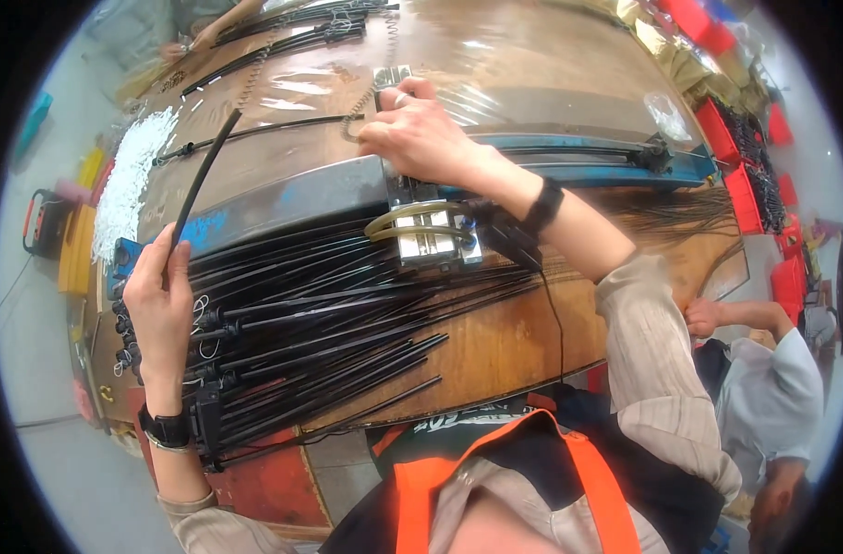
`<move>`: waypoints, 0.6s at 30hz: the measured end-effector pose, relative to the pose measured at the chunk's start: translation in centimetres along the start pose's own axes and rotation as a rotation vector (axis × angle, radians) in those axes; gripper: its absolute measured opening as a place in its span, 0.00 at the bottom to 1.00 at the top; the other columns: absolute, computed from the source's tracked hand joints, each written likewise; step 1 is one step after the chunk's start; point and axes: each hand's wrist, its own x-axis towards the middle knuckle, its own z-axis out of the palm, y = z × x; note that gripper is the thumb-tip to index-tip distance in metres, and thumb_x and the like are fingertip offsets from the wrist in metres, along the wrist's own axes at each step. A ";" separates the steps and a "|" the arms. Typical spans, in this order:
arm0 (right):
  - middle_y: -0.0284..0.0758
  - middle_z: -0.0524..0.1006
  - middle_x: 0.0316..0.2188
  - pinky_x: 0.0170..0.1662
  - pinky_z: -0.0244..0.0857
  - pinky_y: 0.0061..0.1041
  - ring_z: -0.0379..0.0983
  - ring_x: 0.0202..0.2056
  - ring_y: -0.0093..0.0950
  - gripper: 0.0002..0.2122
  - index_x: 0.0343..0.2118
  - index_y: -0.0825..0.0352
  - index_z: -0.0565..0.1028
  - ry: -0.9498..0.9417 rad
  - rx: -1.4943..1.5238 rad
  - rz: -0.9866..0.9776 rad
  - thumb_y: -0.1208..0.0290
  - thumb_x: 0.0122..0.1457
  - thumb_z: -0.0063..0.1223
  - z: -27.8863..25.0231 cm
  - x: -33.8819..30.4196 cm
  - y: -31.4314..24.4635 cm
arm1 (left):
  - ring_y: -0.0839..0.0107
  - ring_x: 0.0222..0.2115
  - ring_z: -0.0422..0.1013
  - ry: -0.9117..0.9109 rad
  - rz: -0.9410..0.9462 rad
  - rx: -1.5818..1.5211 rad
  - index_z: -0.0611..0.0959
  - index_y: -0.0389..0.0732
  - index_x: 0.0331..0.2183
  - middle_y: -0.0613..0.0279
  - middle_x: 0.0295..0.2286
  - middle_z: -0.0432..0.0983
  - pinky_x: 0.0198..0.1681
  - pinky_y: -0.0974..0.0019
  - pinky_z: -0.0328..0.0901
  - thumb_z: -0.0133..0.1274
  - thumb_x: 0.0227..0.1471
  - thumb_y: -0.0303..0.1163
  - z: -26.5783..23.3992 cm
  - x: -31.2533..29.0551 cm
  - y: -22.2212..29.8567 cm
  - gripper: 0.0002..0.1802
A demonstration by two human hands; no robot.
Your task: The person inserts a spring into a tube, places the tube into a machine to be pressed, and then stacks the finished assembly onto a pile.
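My left hand (158, 291) is closed round the lower end of a thin black rod (204, 171), which slants up and to the right over the bench. Beyond the blue metal rail, my right hand (417, 134) has its fingers curled beside a small silver metal block (393, 76). What those fingers grip, if anything, is hidden; a bit of something dark shows at their tips. A coiled cord (355, 115) runs close by them. Below my right wrist is a metal clamp-like fixture (426, 245) with a yellowish hose looped around it.
Many black rods with fittings (301, 295) lie bundled along the near side of the blue rail (283, 196). White small tubes (131, 180) are heaped at the left. Red bins (743, 198) stand at the right. Another person's hand (703, 317) rests near the right table edge.
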 end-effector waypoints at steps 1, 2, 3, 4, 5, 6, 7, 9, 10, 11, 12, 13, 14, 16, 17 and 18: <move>0.28 0.78 0.23 0.58 0.48 0.38 0.72 0.40 0.29 0.04 0.31 0.57 0.80 0.063 -0.035 -0.026 0.72 0.52 0.59 -0.1 -0.7 0.4 | 0.68 0.22 0.66 0.001 0.004 0.006 0.79 0.32 0.43 0.54 0.25 0.72 0.27 0.68 0.62 0.53 0.57 0.26 0.2 0.4 -0.4 0.12; 0.28 0.78 0.23 0.58 0.48 0.38 0.72 0.40 0.29 0.04 0.31 0.57 0.80 0.065 -0.028 -0.028 0.72 0.52 0.59 -0.2 -1.7 0.9 | 0.68 0.22 0.66 0.004 -0.006 0.020 0.80 0.32 0.42 0.54 0.25 0.73 0.28 0.68 0.63 0.53 0.57 0.27 0.0 0.2 -1.0 0.11; 0.26 0.78 0.23 0.59 0.47 0.37 0.72 0.41 0.29 0.05 0.31 0.56 0.79 0.138 -0.100 -0.012 0.75 0.53 0.57 -0.5 -3.4 2.0 | 0.68 0.22 0.66 0.006 -0.015 0.034 0.80 0.32 0.42 0.54 0.25 0.73 0.28 0.69 0.63 0.54 0.57 0.28 -0.1 0.1 -1.5 0.11; 0.25 0.78 0.23 0.59 0.46 0.37 0.72 0.41 0.28 0.06 0.31 0.56 0.78 0.211 -0.178 0.007 0.77 0.53 0.55 -1.2 -5.5 3.3 | 0.68 0.22 0.66 0.003 -0.013 0.036 0.80 0.32 0.42 0.54 0.25 0.73 0.28 0.69 0.63 0.54 0.57 0.28 -0.1 0.2 -2.0 0.11; 0.25 0.78 0.23 0.60 0.44 0.37 0.72 0.41 0.28 0.08 0.32 0.56 0.78 0.143 -0.265 0.069 0.79 0.53 0.54 -2.5 -8.1 4.9 | 0.67 0.22 0.67 -0.026 -0.008 0.020 0.80 0.32 0.41 0.53 0.25 0.74 0.28 0.68 0.63 0.54 0.57 0.28 0.2 0.5 -2.5 0.11; 0.24 0.78 0.24 0.61 0.43 0.37 0.72 0.42 0.27 0.10 0.33 0.55 0.78 0.076 -0.347 0.125 0.80 0.53 0.53 -4.0 -10.8 6.4 | 0.67 0.22 0.68 -0.053 -0.008 0.008 0.80 0.32 0.40 0.52 0.25 0.74 0.29 0.68 0.64 0.54 0.57 0.28 0.4 0.7 -3.0 0.11; 0.24 0.79 0.25 0.61 0.43 0.37 0.72 0.42 0.28 0.10 0.33 0.56 0.78 0.106 -0.361 0.189 0.82 0.52 0.53 -5.7 -13.1 7.4 | 0.67 0.22 0.69 -0.077 -0.013 -0.001 0.81 0.32 0.40 0.51 0.25 0.75 0.29 0.68 0.64 0.55 0.56 0.28 0.6 0.8 -3.4 0.11; 0.26 0.80 0.27 0.57 0.49 0.37 0.72 0.41 0.30 0.09 0.32 0.58 0.78 0.147 -0.385 0.256 0.80 0.50 0.55 -8.5 -17.1 9.9 | 0.60 0.24 0.72 -0.155 0.034 -0.030 0.81 0.34 0.38 0.51 0.26 0.76 0.29 0.64 0.66 0.56 0.55 0.30 1.7 1.2 -2.8 0.10; 0.28 0.80 0.28 0.56 0.51 0.36 0.72 0.41 0.30 0.07 0.32 0.59 0.78 0.141 -0.486 0.279 0.78 0.51 0.55 -10.2 -18.6 10.5 | 0.57 0.25 0.73 -0.193 0.097 -0.014 0.82 0.36 0.37 0.52 0.26 0.76 0.29 0.61 0.66 0.56 0.55 0.31 3.2 1.7 -2.0 0.10; 0.29 0.80 0.29 0.56 0.51 0.35 0.72 0.41 0.31 0.05 0.32 0.59 0.78 0.108 -0.502 0.345 0.76 0.53 0.55 -11.0 -20.1 11.6 | 0.54 0.26 0.73 -0.226 0.152 0.019 0.82 0.38 0.35 0.52 0.27 0.76 0.29 0.58 0.67 0.56 0.54 0.32 4.8 2.3 -0.7 0.09; 0.30 0.80 0.29 0.56 0.51 0.34 0.72 0.41 0.31 0.05 0.34 0.60 0.79 0.094 -0.501 0.378 0.75 0.55 0.54 -11.8 -20.9 11.7 | 0.51 0.28 0.73 -0.205 0.207 -0.006 0.82 0.42 0.33 0.54 0.26 0.75 0.28 0.55 0.68 0.55 0.54 0.34 7.1 3.2 0.5 0.07; 0.31 0.80 0.30 0.56 0.52 0.33 0.72 0.41 0.32 0.05 0.35 0.61 0.79 0.065 -0.542 0.389 0.73 0.57 0.53 -12.1 -22.1 12.3 | 0.52 0.29 0.74 -0.226 0.249 -0.019 0.82 0.43 0.32 0.55 0.26 0.75 0.29 0.55 0.69 0.54 0.54 0.34 8.8 4.5 2.5 0.06; 0.31 0.80 0.31 0.55 0.53 0.33 0.72 0.41 0.32 0.06 0.36 0.62 0.79 0.065 -0.502 0.424 0.73 0.57 0.53 -12.3 -23.3 13.0 | 0.51 0.28 0.73 -0.229 0.311 -0.117 0.80 0.41 0.30 0.53 0.26 0.74 0.30 0.54 0.68 0.54 0.54 0.33 10.6 5.8 3.9 0.06; 0.33 0.78 0.29 0.53 0.57 0.34 0.71 0.40 0.34 0.05 0.35 0.61 0.78 0.112 -0.555 0.435 0.73 0.56 0.53 -12.5 -25.2 13.5 | 0.52 0.28 0.73 -0.196 0.344 -0.108 0.77 0.40 0.28 0.53 0.25 0.74 0.30 0.55 0.68 0.54 0.54 0.36 14.2 7.3 4.7 0.10; 0.34 0.77 0.29 0.51 0.58 0.33 0.71 0.40 0.34 0.04 0.34 0.62 0.77 0.113 -0.526 0.425 0.73 0.57 0.53 -12.5 -26.4 14.3 | 0.52 0.28 0.73 -0.198 0.342 -0.118 0.77 0.40 0.27 0.53 0.25 0.74 0.30 0.55 0.68 0.54 0.55 0.37 15.1 7.1 4.5 0.11; 0.35 0.76 0.29 0.50 0.59 0.33 0.70 0.39 0.34 0.03 0.34 0.63 0.77 0.105 -0.508 0.421 0.73 0.57 0.54 -12.8 -27.1 15.2 | 0.52 0.28 0.73 -0.201 0.347 -0.143 0.77 0.40 0.26 0.53 0.25 0.74 0.31 0.55 0.68 0.54 0.55 0.37 15.6 7.1 4.5 0.12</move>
